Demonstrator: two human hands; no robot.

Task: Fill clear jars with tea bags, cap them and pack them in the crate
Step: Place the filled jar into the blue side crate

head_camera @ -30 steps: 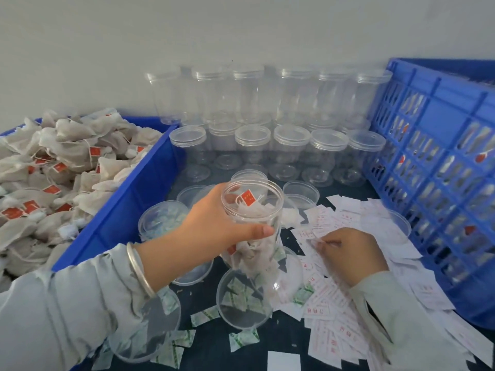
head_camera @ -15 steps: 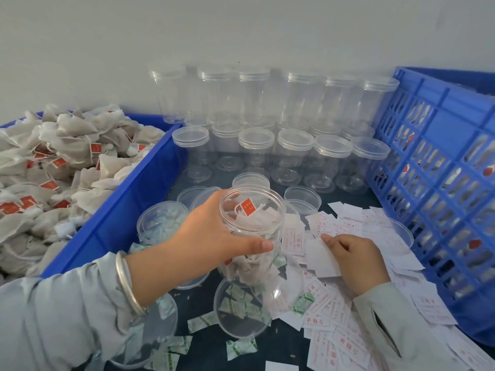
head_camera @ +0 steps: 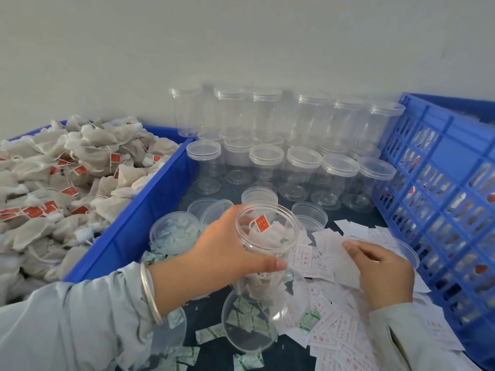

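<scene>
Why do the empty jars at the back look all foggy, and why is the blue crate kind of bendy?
In the head view, the stacked empty jars are clear plastic against a pale wall under soft, even light, so they wash out. The wide-angle lens curves the blue crate near the edge. The paper slip in the right hand is smeared. The left hand and its open jar look sharper.
</scene>
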